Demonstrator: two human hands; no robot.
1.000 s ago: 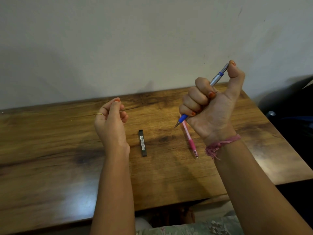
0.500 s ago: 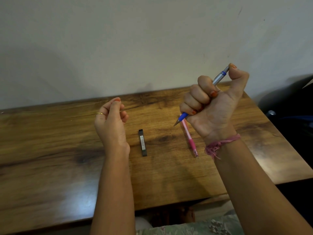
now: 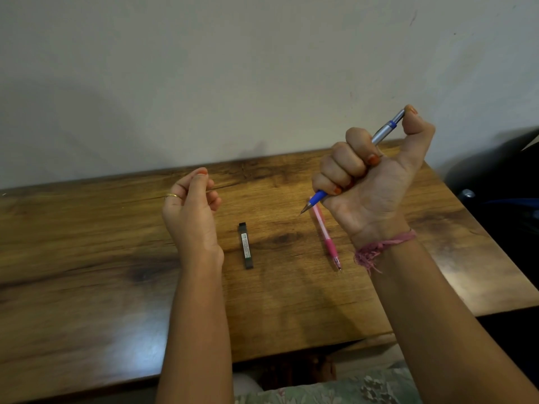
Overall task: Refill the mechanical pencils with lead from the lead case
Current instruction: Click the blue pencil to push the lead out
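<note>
The black lead case (image 3: 245, 245) lies flat on the wooden table (image 3: 87, 258), between the two raised hands and below them. A pink pencil (image 3: 325, 237) lies on the table just under the right hand (image 3: 370, 182), which grips the silver-and-blue pencil (image 3: 382, 132) in a fist, tip down, thumb on its top end. The left hand (image 3: 191, 211) hovers with fingertips pinched together; whether it holds a lead, I cannot tell

Lead case (image 3: 245, 245): white label with print, too small to read.
</note>
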